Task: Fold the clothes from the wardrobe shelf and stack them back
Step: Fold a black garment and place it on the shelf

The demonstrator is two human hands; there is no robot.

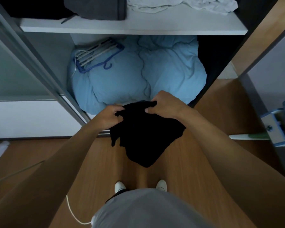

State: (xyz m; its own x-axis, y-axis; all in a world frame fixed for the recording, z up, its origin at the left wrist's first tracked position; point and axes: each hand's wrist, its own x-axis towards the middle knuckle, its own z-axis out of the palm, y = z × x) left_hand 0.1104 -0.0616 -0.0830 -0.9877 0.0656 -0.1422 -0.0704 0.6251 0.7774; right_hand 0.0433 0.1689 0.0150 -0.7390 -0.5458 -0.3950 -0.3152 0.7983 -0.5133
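Both hands grasp the black garment at its top edge. The left hand pinches the left corner w/ curled fingers, and the right hand grips the right corner, thumb on the near side. The garment hangs in the air over the wooden floor, just near of the wardrobe opening, and its lower part droops to a bunched point. I think it is not folded yet. The cloth is too dark to read seams, sleeves etc.

Risks: the hanging part is uneven, so a fold made in the air can come out crooked. If one pinch slips, the garment drops on the floor. Below and beyond the hands is only the soft blue duvet, prob. bad support for pressing a fold. The hangers on it, far left, could catch the cloth if it swings in.

Room: the shelf is far from the hands and higher. Bare board shows between the grey folded item at left and the crumpled white cloth at right, and that gap looks the best place for a stack. The sliding door frame limits the left side, the wooden panel the right. A blue-grey object at near right is well apart from the right arm.
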